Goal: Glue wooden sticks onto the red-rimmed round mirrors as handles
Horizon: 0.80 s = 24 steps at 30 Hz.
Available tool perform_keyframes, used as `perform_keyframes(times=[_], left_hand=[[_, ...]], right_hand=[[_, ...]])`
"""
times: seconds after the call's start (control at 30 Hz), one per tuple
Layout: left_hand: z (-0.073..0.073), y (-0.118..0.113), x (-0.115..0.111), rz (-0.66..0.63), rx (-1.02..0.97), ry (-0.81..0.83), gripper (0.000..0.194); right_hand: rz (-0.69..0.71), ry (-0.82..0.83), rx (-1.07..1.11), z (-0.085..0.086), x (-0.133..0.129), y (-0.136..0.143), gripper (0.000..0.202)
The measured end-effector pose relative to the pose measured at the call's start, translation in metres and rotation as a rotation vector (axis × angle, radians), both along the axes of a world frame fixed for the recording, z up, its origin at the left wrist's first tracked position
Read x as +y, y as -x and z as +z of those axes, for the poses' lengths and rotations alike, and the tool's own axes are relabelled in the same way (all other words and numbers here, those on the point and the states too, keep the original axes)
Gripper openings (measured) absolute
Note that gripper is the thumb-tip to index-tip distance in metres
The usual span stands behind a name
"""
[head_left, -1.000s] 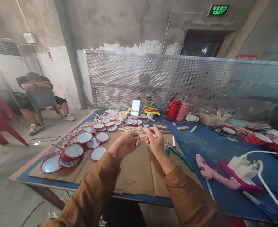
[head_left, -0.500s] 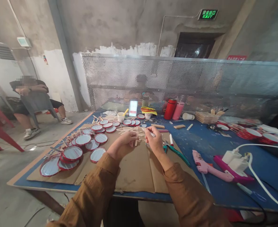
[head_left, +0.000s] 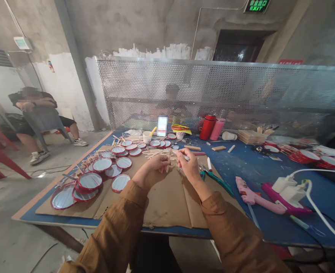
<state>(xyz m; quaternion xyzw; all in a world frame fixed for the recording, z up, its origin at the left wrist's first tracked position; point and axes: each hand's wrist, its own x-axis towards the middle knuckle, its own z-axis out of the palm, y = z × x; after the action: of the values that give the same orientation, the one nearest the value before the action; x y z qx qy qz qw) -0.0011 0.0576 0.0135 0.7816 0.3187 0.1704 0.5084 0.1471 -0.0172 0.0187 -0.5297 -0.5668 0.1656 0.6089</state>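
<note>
My left hand (head_left: 156,166) pinches a narrow flat wooden stick (head_left: 169,158), which stands nearly upright above the cardboard sheet (head_left: 164,208). Close on its right, my right hand (head_left: 189,165) is closed around a slim whitish pen-like tool (head_left: 186,158); its tip is too small to make out. Beyond both hands lie loose wooden sticks (head_left: 153,153). Green-handled pliers (head_left: 220,182) and a white marker-like stick (head_left: 209,164) rest just right of my right hand. Several round red-rimmed discs (head_left: 124,163) with pale faces are piled to the left.
A pink glue gun (head_left: 248,196) and a magenta power strip (head_left: 288,203) with white plugs occupy the right side. Red (head_left: 207,127) and pink (head_left: 217,129) bottles, a phone (head_left: 162,126) and a cup (head_left: 147,137) stand at the back before a perforated metal screen (head_left: 144,87). A person (head_left: 39,110) sits at left.
The view has tilted slightly down and shifted, so the scene sits a little differently. Both hands keep their holds close together, with the wooden stick still upright in my left hand.
</note>
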Motion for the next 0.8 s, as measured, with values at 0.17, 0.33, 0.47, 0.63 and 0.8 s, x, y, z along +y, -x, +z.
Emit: perform_keyframes(times=[0.17,0.33,0.47,0.63,0.8], left_hand=[[0.0013,0.0004,-0.0027,0.013,-0.001,-0.012,0.018],[0.0002,0.0,-0.0018,0.006,-0.014,-0.002,0.019],[0.0014,0.0003,-0.002,0.007,-0.007,0.003,0.019],[0.0007,0.0003,-0.0014,-0.004,0.005,0.001,0.02],[-0.0004,0.0007,-0.0006,-0.009,0.0,-0.008,0.019]], right_hand=[[0.003,-0.059,-0.031,0.0048,-0.0049,0.0021,0.039],[-0.021,-0.065,-0.009,0.0025,-0.0015,0.0003,0.034],[-0.02,-0.029,0.051,-0.0022,0.0027,-0.0001,0.026],[0.0,-0.003,0.026,-0.0022,0.0014,0.0015,0.025],[0.021,0.002,0.013,-0.0017,0.0003,0.0025,0.026]])
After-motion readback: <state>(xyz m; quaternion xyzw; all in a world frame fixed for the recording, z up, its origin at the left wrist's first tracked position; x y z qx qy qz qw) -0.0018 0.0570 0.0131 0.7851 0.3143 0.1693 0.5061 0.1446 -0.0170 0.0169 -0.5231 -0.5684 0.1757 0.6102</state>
